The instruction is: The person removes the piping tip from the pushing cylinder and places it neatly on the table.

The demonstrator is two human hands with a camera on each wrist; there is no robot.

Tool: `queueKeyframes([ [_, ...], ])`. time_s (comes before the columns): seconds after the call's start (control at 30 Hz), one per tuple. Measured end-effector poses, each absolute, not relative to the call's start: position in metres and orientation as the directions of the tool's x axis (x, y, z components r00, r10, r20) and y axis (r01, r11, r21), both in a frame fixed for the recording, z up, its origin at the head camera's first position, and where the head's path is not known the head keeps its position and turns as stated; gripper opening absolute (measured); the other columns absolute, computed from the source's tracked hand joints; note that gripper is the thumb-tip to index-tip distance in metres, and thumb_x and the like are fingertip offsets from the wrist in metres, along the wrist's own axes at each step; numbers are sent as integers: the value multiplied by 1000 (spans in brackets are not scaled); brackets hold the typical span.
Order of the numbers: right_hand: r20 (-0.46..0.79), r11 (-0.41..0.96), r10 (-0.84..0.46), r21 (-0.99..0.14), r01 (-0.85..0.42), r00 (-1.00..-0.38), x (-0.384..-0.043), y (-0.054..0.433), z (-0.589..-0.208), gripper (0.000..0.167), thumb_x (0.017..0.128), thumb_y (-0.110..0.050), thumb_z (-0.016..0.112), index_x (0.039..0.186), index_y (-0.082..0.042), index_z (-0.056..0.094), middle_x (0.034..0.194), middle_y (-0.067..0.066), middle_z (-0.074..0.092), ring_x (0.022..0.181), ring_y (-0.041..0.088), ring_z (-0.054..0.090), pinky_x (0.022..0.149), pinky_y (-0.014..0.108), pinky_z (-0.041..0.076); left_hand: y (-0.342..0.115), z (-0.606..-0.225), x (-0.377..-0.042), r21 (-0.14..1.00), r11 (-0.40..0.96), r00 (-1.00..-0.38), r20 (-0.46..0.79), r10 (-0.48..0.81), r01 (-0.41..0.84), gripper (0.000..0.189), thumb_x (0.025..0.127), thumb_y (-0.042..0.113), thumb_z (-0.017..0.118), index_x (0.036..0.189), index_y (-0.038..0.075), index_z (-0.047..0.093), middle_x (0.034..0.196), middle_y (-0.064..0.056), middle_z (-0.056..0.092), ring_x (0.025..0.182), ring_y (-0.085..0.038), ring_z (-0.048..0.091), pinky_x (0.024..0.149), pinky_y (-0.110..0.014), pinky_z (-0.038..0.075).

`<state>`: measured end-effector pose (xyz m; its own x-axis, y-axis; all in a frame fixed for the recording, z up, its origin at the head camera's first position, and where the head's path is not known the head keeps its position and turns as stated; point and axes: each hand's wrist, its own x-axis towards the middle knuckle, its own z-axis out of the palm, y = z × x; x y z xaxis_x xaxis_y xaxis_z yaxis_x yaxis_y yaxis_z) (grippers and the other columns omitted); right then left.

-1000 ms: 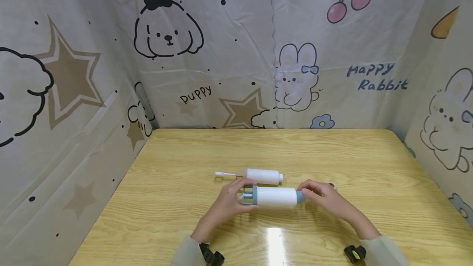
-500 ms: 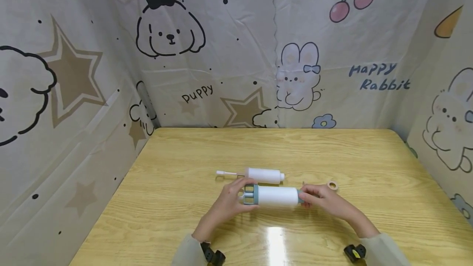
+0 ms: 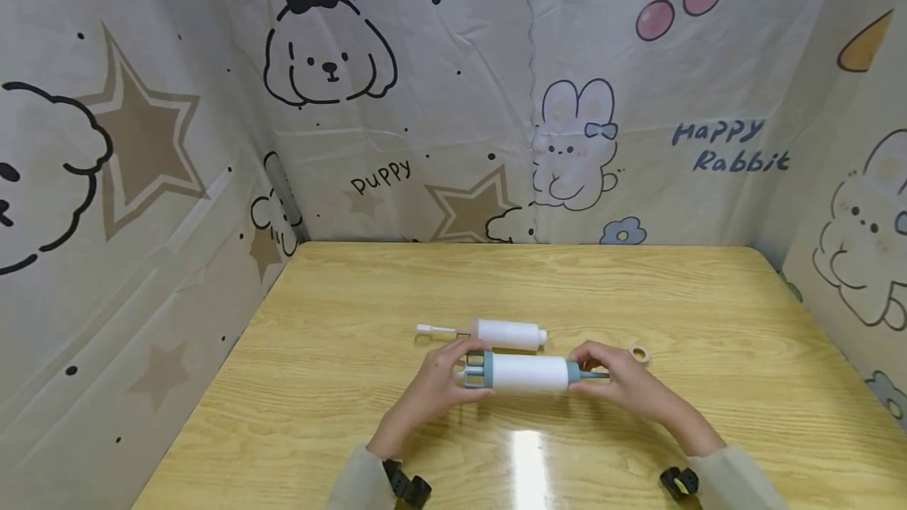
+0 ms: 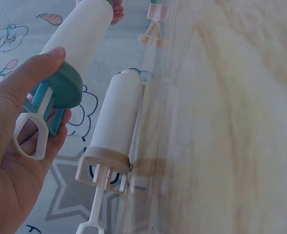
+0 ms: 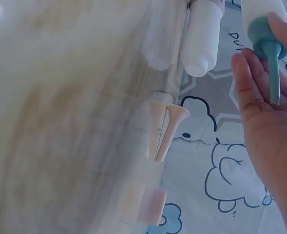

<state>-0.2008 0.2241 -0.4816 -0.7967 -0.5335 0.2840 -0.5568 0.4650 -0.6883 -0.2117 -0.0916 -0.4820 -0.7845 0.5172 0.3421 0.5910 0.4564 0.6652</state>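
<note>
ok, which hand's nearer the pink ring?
Right. Right hand: just left of the pink ring, at the teal nozzle of the held tube. Left hand: farther left, at the tube's other end.

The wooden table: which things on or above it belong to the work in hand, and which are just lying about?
In hand:
- teal-and-white tube, between left hand and right hand

Apparently just lying about:
- peach-collared tube
- peach flared piece
- small pink ring
</note>
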Motion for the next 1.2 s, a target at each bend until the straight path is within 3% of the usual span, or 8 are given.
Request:
queueKeyframes([
  [0.27, 436, 458, -538, -567, -684, -721, -202, 218, -484, 43, 73, 0, 83, 105, -11, 58, 100, -1, 66, 91, -2, 59, 75, 26, 58, -93, -484, -212, 657, 459, -782, 354, 513, 598, 59, 74, 17, 86, 125, 7, 60, 126, -11, 65, 104, -23, 68, 83, -28, 60],
  [0.4, 412, 458, -527, -600, -657, -743, -201, 220, -483, 43, 75, -5, 83, 110, -6, 58, 106, 2, 65, 95, -1, 59, 79, 27, 57, -94, -484, -212, 666, 450, -783, 354, 512, 595, 59, 74, 18, 86, 125, 7, 60, 127, -11, 65, 105, -24, 68, 84, -29, 59],
  [0.6, 191, 433, -471, -801, -414, -861, -202, 225, -481, 25, 99, -15, 58, 118, 1, 58, 114, 14, 65, 99, -3, 58, 83, 25, 55, -97, -485, -212, 673, 440, -783, 363, 505, 595, 59, 74, 19, 86, 125, 7, 60, 126, -11, 65, 105, -28, 67, 81, -27, 59],
  [0.7, 108, 401, -502, -850, -342, -858, -204, 228, -481, 24, 105, -15, 43, 107, -1, 62, 100, 19, 66, 86, 4, 61, 75, 27, 55, -97, -485, -212, 673, 432, -779, 369, 506, 600, 58, 74, 18, 86, 125, 7, 60, 125, -11, 65, 108, -29, 67, 85, -31, 60],
  [0.8, 65, 353, -566, -882, -313, -822, -207, 229, -481, 31, 107, -15, 37, 96, -1, 63, 86, 24, 64, 76, 19, 61, 69, 31, 54, -97, -484, -212, 678, 427, -779, 368, 507, 598, 58, 74, 18, 86, 124, 7, 60, 125, -11, 65, 111, -30, 66, 87, -33, 59],
  [0.9, 40, 327, -590, -901, -284, -807, -208, 230, -482, 29, 106, -15, 41, 95, -1, 64, 85, 24, 65, 75, 24, 62, 69, 32, 55, -97, -484, -211, 679, 428, -780, 365, 508, 596, 58, 74, 18, 87, 124, 8, 60, 125, -10, 65, 111, -29, 66, 87, -32, 59],
  [1.07, 40, 341, -557, -900, -272, -829, -205, 228, -481, 16, 99, -14, 56, 108, -2, 63, 97, 11, 66, 85, 9, 64, 74, 28, 57, -97, -483, -211, 676, 433, -780, 361, 511, 597, 58, 74, 19, 86, 124, 7, 60, 126, -9, 65, 111, -27, 66, 87, -31, 59],
  [1.2, 100, 363, -536, -870, -335, -839, -203, 224, -481, 19, 93, -12, 66, 110, -5, 59, 106, 6, 62, 93, 1, 61, 77, 24, 56, -98, -484, -211, 671, 437, -779, 362, 512, 599, 58, 74, 19, 86, 125, 9, 60, 126, -8, 64, 112, -25, 65, 89, -33, 59],
])
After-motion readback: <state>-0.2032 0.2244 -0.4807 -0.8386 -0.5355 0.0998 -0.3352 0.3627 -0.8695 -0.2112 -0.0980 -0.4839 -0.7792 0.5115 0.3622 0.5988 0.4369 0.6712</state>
